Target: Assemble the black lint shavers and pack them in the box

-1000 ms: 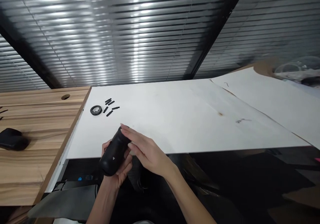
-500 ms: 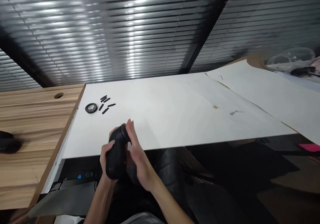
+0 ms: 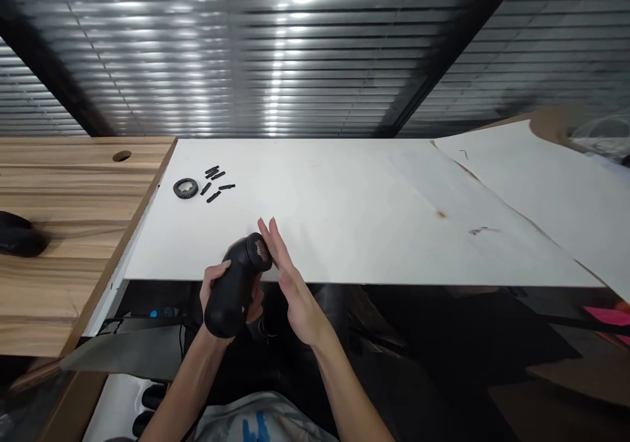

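My left hand (image 3: 212,284) is wrapped round a black, rounded fabric shaver (image 3: 229,301), held tilted over the table's front edge. Its round head points up and to the right and shows a honeycomb-patterned metal mesh (image 3: 261,250). My right hand (image 3: 294,291) is open, fingers straight and together, with its palm side turned to the mesh. Whether the fingers touch the head's rim I cannot tell. Farther back on the white table (image 3: 335,212) lie a black ring (image 3: 186,188) with a notched inner edge and several small black sticks (image 3: 213,197).
At the left a wood-grain table (image 3: 73,232) adjoins the white one, with a dark object (image 3: 22,235) on it. Metal blinds (image 3: 315,54) rise behind. A curled white sheet (image 3: 551,192) covers the table's right end. Pink material (image 3: 608,315) shows at the lower right.
My right hand has tilted away from the shaver's head, so the mesh now shows. The left hand still holds the shaver. The whole view has shifted a little.
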Tool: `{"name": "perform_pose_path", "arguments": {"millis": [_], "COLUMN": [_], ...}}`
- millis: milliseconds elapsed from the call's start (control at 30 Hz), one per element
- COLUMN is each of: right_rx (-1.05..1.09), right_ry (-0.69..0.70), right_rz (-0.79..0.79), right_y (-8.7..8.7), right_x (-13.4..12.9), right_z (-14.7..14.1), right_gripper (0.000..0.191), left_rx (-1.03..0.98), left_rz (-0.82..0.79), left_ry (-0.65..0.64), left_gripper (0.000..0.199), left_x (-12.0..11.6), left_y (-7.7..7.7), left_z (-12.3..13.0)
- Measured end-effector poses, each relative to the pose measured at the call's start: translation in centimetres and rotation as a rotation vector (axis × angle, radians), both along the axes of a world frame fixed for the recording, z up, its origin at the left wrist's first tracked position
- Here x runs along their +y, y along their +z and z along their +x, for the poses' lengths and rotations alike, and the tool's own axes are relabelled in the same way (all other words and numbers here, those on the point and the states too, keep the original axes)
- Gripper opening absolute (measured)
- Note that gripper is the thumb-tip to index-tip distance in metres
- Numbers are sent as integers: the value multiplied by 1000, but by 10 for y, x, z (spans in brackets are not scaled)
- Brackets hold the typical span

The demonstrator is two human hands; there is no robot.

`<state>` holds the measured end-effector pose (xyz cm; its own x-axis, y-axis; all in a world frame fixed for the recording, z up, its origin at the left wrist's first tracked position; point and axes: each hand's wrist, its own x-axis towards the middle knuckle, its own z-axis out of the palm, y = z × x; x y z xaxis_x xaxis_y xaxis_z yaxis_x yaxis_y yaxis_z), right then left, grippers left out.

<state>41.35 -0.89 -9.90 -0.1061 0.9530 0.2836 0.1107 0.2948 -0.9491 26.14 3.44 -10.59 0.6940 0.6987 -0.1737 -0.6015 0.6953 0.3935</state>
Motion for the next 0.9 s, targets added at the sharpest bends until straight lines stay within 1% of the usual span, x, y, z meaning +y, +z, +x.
{"name": "perform_pose_path", "arguments": {"millis": [100,200,233,400,533,600,667,767,833,900], "right_rx": [-28,-140,-179,-270,-325,-335,-312,-241,-203,-184], "right_ry": [-12,-47,-55,-20,-40,-64,-55,-24,-35,-56], "right_rz": [12,100,134,225,262,259,241,193,169,161], "right_y": [-2,0,0,-1,1,1,0,-6,-9,-12], "right_x": [-9,-15,-16,-13,-4,0,0,-5,-9,-11], "right_z": [-3,-4,-5,-3,5,10,13,13,11,11], "right_gripper": [73,72,71,70,67,63,61,61,62,62], "left_rx": [-20,-19,-17,-36,35,34,-9,-68,-93,-133], "left_rz": [-7,1,-3,-29,-58,-46,-26,-18,-33,-48], "left_ry": [43,134,145,87,22,10,8,13,11,-21], "left_gripper": [42,38,37,40,35,35,38,43,44,44], "left_x": [2,-1,-2,-4,-11,-15,-16,-15,-12,-11], "left_y": [2,4,5,5,0,-3,-5,-7,-7,-8], "left_z": [-1,1,2,1,-2,-4,-6,-9,-10,-12]}}
